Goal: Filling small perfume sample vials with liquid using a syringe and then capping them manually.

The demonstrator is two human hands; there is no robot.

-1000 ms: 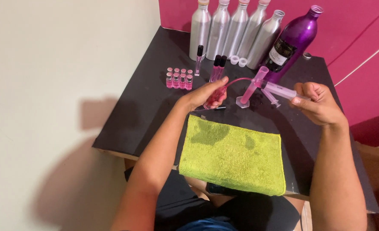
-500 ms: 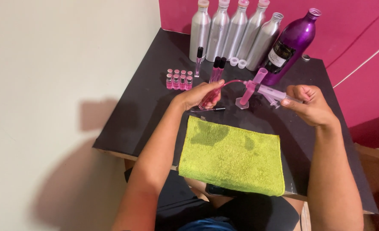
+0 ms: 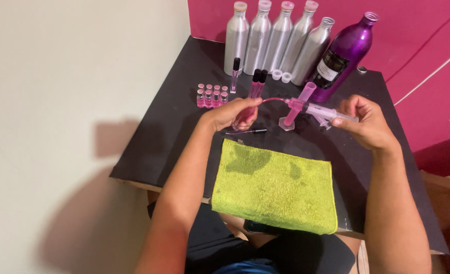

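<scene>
My right hand [image 3: 368,123] grips a clear syringe [image 3: 325,111] filled with pink liquid, held level above the black table [image 3: 179,127]. A thin pink tube [image 3: 274,100] curves from its tip to a small pink vial [image 3: 243,117] that my left hand [image 3: 231,114] pinches. Behind the syringe a pink graduated tube [image 3: 297,105] stands upright on a small clear base. A thin black-tipped stick [image 3: 247,132] lies on the table just under my left hand.
A damp green towel [image 3: 275,185] covers the table's near edge. Several small pink-filled vials [image 3: 212,95] cluster at the left. Several silver bottles [image 3: 273,40] and a purple bottle [image 3: 345,53] line the pink wall, with slim spray vials [image 3: 258,82] and white caps [image 3: 281,75] before them.
My right hand has swung the syringe leftward and level, bringing its tip toward the left hand. My left hand lifted the vial slightly; the tube now arcs between them.
</scene>
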